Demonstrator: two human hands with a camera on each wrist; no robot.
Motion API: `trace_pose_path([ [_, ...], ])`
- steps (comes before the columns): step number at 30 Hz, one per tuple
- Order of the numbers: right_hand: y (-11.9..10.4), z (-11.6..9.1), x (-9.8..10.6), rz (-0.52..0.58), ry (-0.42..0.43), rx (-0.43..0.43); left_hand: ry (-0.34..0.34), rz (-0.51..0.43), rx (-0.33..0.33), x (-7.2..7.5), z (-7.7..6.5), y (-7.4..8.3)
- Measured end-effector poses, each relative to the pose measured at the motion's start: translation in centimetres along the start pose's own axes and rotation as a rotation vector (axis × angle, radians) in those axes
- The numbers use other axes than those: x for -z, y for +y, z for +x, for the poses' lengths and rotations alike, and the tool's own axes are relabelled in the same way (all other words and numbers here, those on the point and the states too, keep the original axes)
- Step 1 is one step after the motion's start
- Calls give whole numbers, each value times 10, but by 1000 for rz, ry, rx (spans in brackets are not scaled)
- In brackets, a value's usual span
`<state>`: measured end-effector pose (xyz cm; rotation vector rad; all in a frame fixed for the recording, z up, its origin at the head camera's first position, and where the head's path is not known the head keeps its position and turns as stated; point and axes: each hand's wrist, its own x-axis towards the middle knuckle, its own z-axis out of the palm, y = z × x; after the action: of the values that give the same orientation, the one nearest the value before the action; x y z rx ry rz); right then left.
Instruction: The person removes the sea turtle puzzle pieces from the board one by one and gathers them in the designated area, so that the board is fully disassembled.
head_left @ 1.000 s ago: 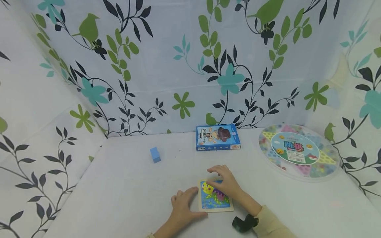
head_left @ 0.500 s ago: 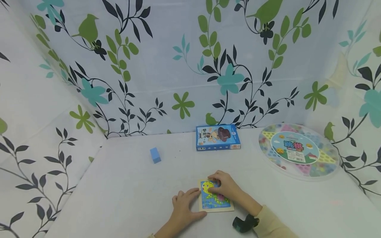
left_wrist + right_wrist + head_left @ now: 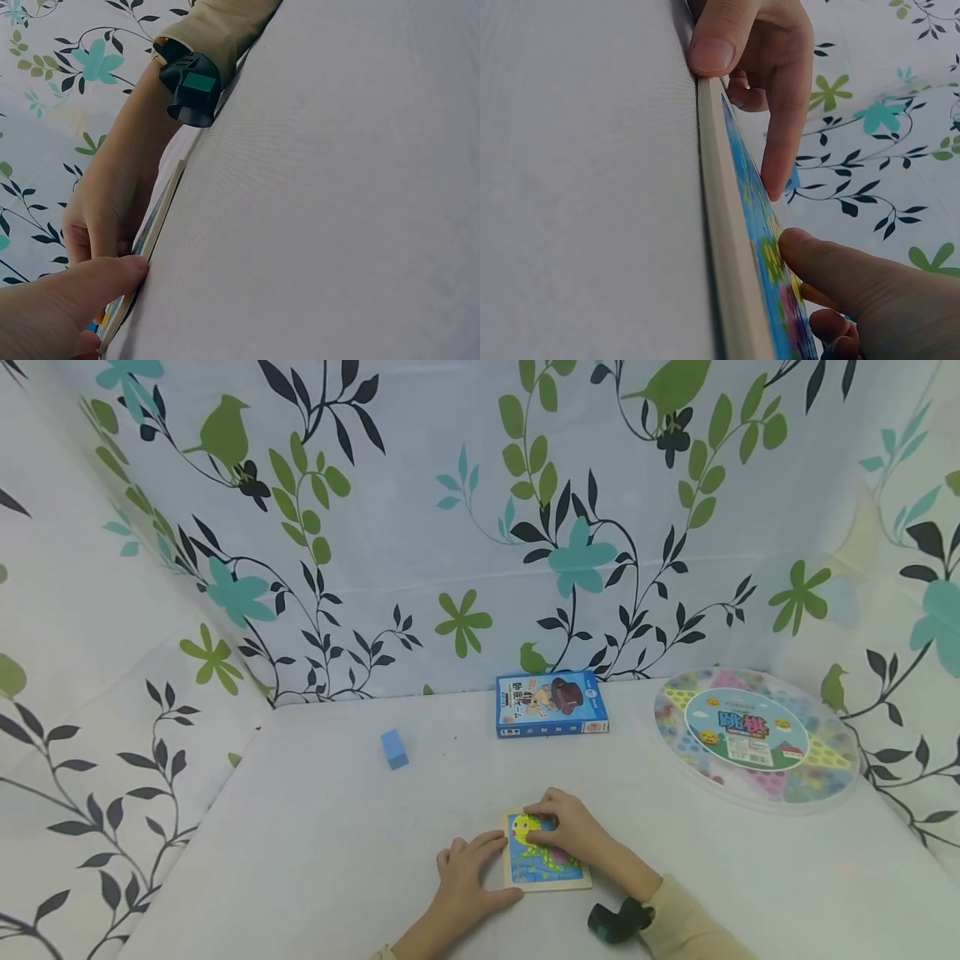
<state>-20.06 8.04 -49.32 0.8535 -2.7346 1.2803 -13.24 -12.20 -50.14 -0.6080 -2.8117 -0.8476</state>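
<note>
A small square picture puzzle (image 3: 543, 864) in a pale wooden frame lies on the white table, showing a yellow-headed animal on blue. My left hand (image 3: 467, 881) holds its lower left corner, thumb at the near edge and fingertips at the left side. In the right wrist view that left thumb (image 3: 712, 52) sits on the frame's edge. My right hand (image 3: 573, 831) covers the upper right of the puzzle, its thumb (image 3: 799, 244) on the picture and its fingers curled at the far edge. Part of the picture is hidden under this hand.
A blue block (image 3: 393, 749) lies at the back left of the table (image 3: 315, 843). A blue game box (image 3: 551, 703) stands near the patterned cloth behind. At the right lies a round Chinese checkers set (image 3: 753, 735). The right wrist wears a black device (image 3: 618, 922).
My right hand has come down onto the puzzle, its fingers drawn in from a wider spread to the far edge. The left hand stays nearly in place.
</note>
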Motion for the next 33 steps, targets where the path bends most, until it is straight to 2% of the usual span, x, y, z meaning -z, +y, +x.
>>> trace_pose_path([
  [12, 1, -1, -2, -5, 11, -5, 14, -4, -19, -1, -1, 0],
  [20, 0, 2, 0, 22, 21, 2, 33, 3, -76, -1, 1, -4],
  [33, 2, 2, -2, 45, 43, 29, -22, 37, -68, 0, 1, -3],
])
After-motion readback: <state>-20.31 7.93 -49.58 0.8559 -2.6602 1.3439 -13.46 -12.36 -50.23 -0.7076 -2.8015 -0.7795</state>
